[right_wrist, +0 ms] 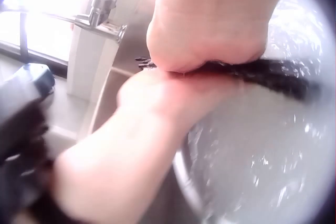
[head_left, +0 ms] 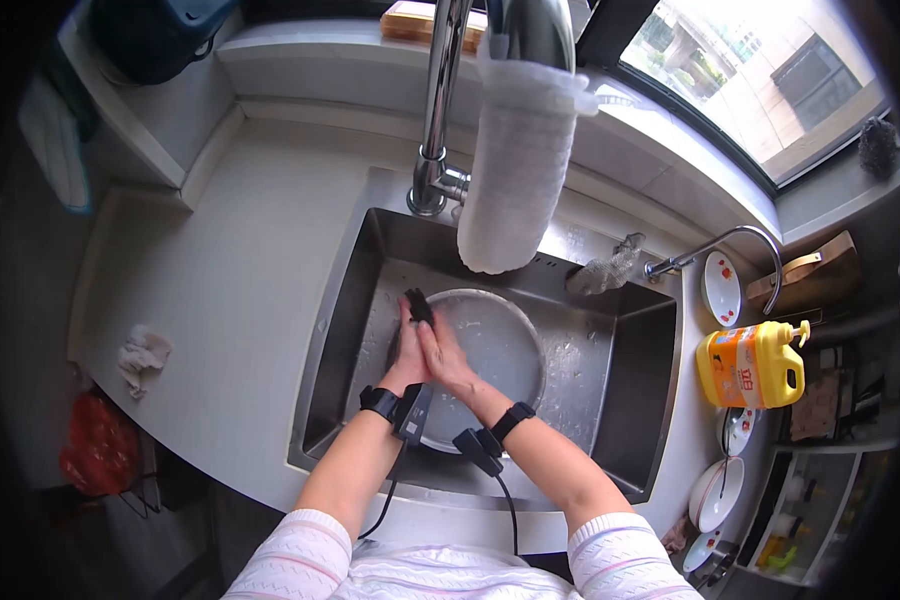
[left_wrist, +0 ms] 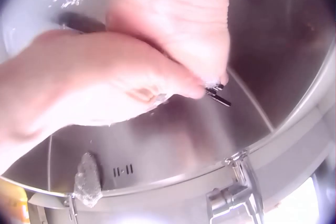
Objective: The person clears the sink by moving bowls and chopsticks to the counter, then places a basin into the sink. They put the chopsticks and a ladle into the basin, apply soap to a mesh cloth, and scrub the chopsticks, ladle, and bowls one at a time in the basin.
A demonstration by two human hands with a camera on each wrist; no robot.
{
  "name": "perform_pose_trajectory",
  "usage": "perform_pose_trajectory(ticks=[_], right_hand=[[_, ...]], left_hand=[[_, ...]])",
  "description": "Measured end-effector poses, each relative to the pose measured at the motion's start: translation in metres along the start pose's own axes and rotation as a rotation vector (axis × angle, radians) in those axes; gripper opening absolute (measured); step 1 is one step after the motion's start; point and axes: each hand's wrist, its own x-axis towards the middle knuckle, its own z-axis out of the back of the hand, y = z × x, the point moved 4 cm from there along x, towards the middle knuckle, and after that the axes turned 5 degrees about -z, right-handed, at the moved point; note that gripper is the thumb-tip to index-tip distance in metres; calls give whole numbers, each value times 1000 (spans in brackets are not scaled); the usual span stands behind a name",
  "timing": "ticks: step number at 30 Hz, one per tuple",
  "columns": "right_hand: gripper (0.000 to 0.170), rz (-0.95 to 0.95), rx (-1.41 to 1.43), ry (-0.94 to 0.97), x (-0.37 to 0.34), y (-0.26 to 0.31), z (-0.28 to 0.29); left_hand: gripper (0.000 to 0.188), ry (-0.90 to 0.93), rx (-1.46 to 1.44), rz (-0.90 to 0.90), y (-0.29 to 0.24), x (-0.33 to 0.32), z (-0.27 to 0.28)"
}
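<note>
Over the left part of a round basin of cloudy water, my left hand and right hand press together around a dark, thin item. In the right wrist view the dark item trails from between my right hand and left hand toward the water. The left wrist view has my left hand against my right hand, and small black ends poke out beside the fingers. Most of the item is hidden by the hands.
The basin stands in a steel sink. A cloth-wrapped faucet part hangs above the back. Right of the sink are a yellow bottle and bowls; a crumpled cloth lies on the left counter.
</note>
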Motion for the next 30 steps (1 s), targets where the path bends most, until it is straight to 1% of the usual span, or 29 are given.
perform_pose_trajectory(ticks=[2, 3, 4, 6, 7, 9, 10, 11, 12, 13, 14, 15, 17, 18, 20, 21, 22, 23, 24, 25, 26, 27, 28, 30], right_hand=[[57, -108, -107, 24, 16, -2, 25], [54, -267, 114, 122, 22, -20, 31], [51, -279, 166, 252, 22, -14, 39], [49, 34, -63, 24, 18, -25, 26], [48, -16, -113, 51, -2, -2, 24], [48, 7, -93, 41, 0, -13, 32], [49, 35, -58, 23, 4, -17, 38], [49, -15, -76, 17, 8, -26, 49], [51, -164, -20, 188, 10, -35, 55], [52, -245, 9, 243, 5, -27, 62], [54, -327, 37, 296, -2, -20, 68], [54, -329, 35, 296, 2, -27, 75], [62, -402, 162, 247, 13, -47, 83], [62, -402, 159, 249, 14, -41, 79], [65, -272, 67, 240, 7, -9, 60], [64, -238, 136, 181, -2, 10, 49], [56, -239, 172, 77, -7, 13, 37], [56, -134, 168, 88, -12, 17, 26], [55, -29, 165, 99, -14, 20, 21], [55, -27, 164, 98, -11, 16, 22], [54, -43, 95, 49, -5, 10, 26], [53, -60, 28, -1, 0, 7, 31], [52, -361, 287, 113, 1, 6, 39], [51, -198, 139, 119, 5, 0, 35]], left_hand=[[71, -755, 275, -270, 20, 19, -49], [67, -716, 287, -252, 25, 24, -63], [64, -701, 223, -203, 28, 27, -64], [62, -741, 292, -316, 20, 27, -46], [62, -740, 277, -323, 20, 25, -36], [66, -762, 334, -273, 20, 21, -22], [66, -758, 329, -278, 21, 23, -36], [70, -717, 331, -191, 26, 23, -51], [74, -677, 335, -105, 29, 23, -63], [86, -672, 388, 18, 22, 15, -54], [86, -673, 388, 21, 18, 8, -45], [87, -745, 391, -4, 13, 5, -48], [90, -860, 414, -32, 7, 5, -50], [90, -859, 412, -34, 6, 7, -46], [86, -724, 450, -112, 5, 15, -37], [86, -724, 447, -112, 6, 17, -39], [85, -822, 387, -135, 5, 18, -41], [83, -918, 326, -159, 5, 17, -44], [83, -917, 325, -159, 8, 16, -42], [77, -882, 336, -198, 12, 15, -42], [71, -846, 348, -238, 15, 16, -42], [70, -791, 380, -238, 24, 24, -79], [69, -741, 306, -159, 29, 26, -79], [74, -722, 384, -278, 25, 30, -57]])
